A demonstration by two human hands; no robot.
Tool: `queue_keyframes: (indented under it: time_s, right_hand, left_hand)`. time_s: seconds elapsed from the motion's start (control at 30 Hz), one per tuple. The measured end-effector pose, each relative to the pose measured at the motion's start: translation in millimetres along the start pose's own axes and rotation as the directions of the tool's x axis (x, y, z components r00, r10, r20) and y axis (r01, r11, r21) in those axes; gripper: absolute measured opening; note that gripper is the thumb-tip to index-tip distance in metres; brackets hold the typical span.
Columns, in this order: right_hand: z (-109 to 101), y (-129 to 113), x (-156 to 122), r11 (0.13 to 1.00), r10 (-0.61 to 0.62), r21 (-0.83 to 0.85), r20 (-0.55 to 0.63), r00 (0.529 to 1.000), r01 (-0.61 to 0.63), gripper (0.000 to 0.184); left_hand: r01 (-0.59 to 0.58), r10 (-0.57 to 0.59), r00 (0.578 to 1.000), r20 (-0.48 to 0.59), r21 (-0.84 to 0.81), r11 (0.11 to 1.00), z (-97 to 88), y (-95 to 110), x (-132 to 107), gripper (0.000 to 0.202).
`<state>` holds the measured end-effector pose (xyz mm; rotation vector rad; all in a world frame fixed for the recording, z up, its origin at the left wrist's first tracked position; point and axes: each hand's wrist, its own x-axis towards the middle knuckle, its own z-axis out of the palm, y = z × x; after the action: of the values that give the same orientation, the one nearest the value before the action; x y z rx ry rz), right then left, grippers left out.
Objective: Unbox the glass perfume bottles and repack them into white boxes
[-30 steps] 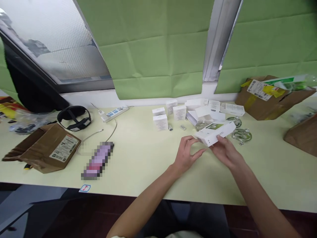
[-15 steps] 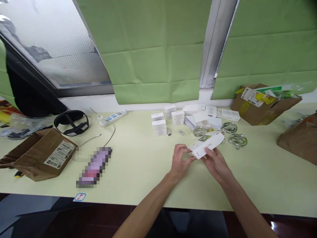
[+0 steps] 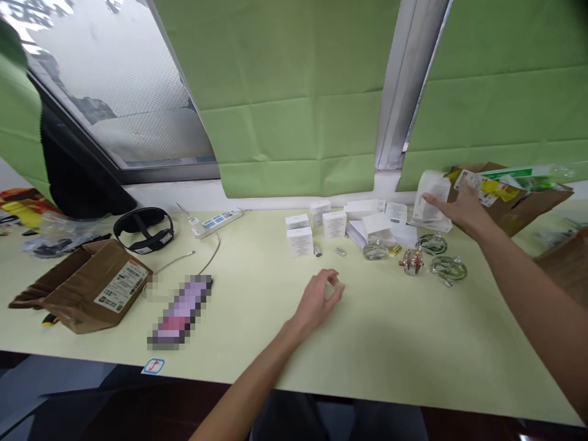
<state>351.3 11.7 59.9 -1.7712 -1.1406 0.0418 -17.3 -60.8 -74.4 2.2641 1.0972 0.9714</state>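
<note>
My right hand (image 3: 459, 208) reaches to the back right of the table, by the cardboard box. Its thumb lies against a white box (image 3: 429, 191), tilted up and a little blurred, and the hand grips it. Under that box another flat white box (image 3: 436, 225) shows in part. My left hand (image 3: 319, 297) hovers above the table, fingers curled with a gap between thumb and forefinger and nothing seen in them. A small red-and-clear item (image 3: 412, 262) lies between the hands, beside coiled clear-bagged cables (image 3: 449, 268).
Small white boxes (image 3: 300, 242) and opened white cartons (image 3: 376, 226) stand along the back. Small silver pieces (image 3: 340, 251) lie before them. At left are a cardboard box (image 3: 114, 288), a pixelated phone (image 3: 181, 309), a black headset (image 3: 144, 229) and a power strip (image 3: 218, 223).
My right hand has carried the white box from the middle to the back right. My left hand has let go of it and stayed near the middle. The red-and-clear item now shows.
</note>
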Motion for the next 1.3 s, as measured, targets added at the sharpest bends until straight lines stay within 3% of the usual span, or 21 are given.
queue_keyframes:
  time_s: [0.1, 0.2, 0.3, 0.37, 0.43, 0.53, 0.63, 0.7, 0.8, 0.87, 0.93, 0.97, 1.07, 1.13, 1.17, 1.23, 1.3]
  right_hand:
    - [7.6, -16.0, -0.9, 0.999, -0.050, 0.006, 0.215, 0.975, 0.050, 0.065]
    - [35.8, -31.0, -53.9, 0.989, -0.143, 0.098, 0.377, 0.915, 0.114, 0.037]
    - [68.8, -37.8, -127.2, 0.964, -0.253, 0.219, 0.587, 0.769, 0.150, 0.019]
    - [82.7, -36.9, -169.3, 0.950, -0.299, 0.279, 0.677, 0.672, 0.142, 0.018]
    - [87.4, -32.0, -197.6, 0.944, -0.312, 0.308, 0.713, 0.629, 0.119, 0.021]
    - [83.9, -21.2, -213.9, 0.944, -0.301, 0.317, 0.727, 0.618, 0.086, 0.025]
    - [77.0, -13.8, -212.9, 0.944, -0.288, 0.324, 0.712, 0.640, 0.064, 0.025]
    - [71.5, -14.1, -210.6, 0.941, -0.283, 0.331, 0.665, 0.691, 0.067, 0.029]
    - [61.3, -21.1, -209.8, 0.928, -0.324, 0.334, 0.499, 0.804, 0.166, 0.056]
    - [55.2, -25.9, -211.1, 0.911, -0.385, 0.306, 0.399, 0.832, 0.275, 0.079]
    - [52.2, -26.4, -213.9, 0.895, -0.439, 0.271, 0.390, 0.810, 0.354, 0.097]
    - [52.1, -24.1, -215.8, 0.892, -0.449, 0.259, 0.423, 0.787, 0.370, 0.102]
    - [54.0, -8.0, -222.7, 0.912, -0.409, 0.259, 0.633, 0.657, 0.319, 0.096]
    - [53.4, 6.2, -226.4, 0.928, -0.372, 0.278, 0.728, 0.575, 0.248, 0.081]
    - [52.0, 12.8, -227.7, 0.931, -0.366, 0.291, 0.744, 0.559, 0.222, 0.074]
    - [47.7, 23.2, -229.5, 0.930, -0.367, 0.309, 0.751, 0.548, 0.199, 0.072]
    - [44.1, 29.9, -231.7, 0.931, -0.364, 0.310, 0.779, 0.510, 0.190, 0.085]
  left_hand:
    - [-0.049, 0.058, 0.997, -0.043, 0.178, 0.983, -33.1, -7.1, 37.4, 0.026]
    - [-0.085, 0.065, 0.996, 0.063, 0.403, 0.911, -51.0, -7.3, 100.5, 0.029]
    - [-0.104, 0.004, 0.982, 0.187, 0.529, 0.842, -45.5, -11.2, 167.8, 0.031]
    - [-0.107, -0.036, 0.969, 0.243, 0.550, 0.828, -34.1, -17.9, 201.1, 0.030]
    - [-0.116, -0.065, 0.955, 0.291, 0.564, 0.817, -23.3, -25.2, 220.7, 0.031]
    - [-0.125, -0.087, 0.941, 0.327, 0.575, 0.808, -15.8, -28.8, 229.1, 0.037]
    - [-0.112, -0.100, 0.941, 0.323, 0.576, 0.810, -21.8, -18.7, 222.8, 0.040]
    - [-0.091, -0.093, 0.955, 0.280, 0.579, 0.810, -33.0, -7.6, 211.9, 0.042]
    - [-0.020, -0.032, 0.994, 0.103, 0.471, 0.882, -53.9, 5.5, 179.5, 0.047]
    - [0.053, -0.044, 0.998, -0.040, 0.257, 0.965, -61.6, 8.5, 144.1, 0.050]
    - [0.167, -0.166, 0.984, -0.070, 0.008, 0.986, -57.0, 7.5, 99.7, 0.053]
    - [0.244, -0.250, 0.968, -0.033, -0.130, 0.961, -49.8, 6.1, 76.0, 0.054]
    - [0.462, -0.429, 0.886, 0.178, -0.433, 0.774, -18.2, 1.6, 12.4, 0.049]
    - [0.521, -0.456, 0.854, 0.252, -0.448, 0.727, -1.7, -1.2, -14.3, 0.047]
    - [0.519, -0.443, 0.854, 0.272, -0.423, 0.743, 2.2, -2.7, -21.8, 0.047]
    - [0.460, -0.371, 0.878, 0.301, -0.320, 0.828, 1.0, -5.3, -27.2, 0.054]
    - [0.328, -0.243, 0.904, 0.351, -0.209, 0.921, -8.0, -7.4, -25.8, 0.069]
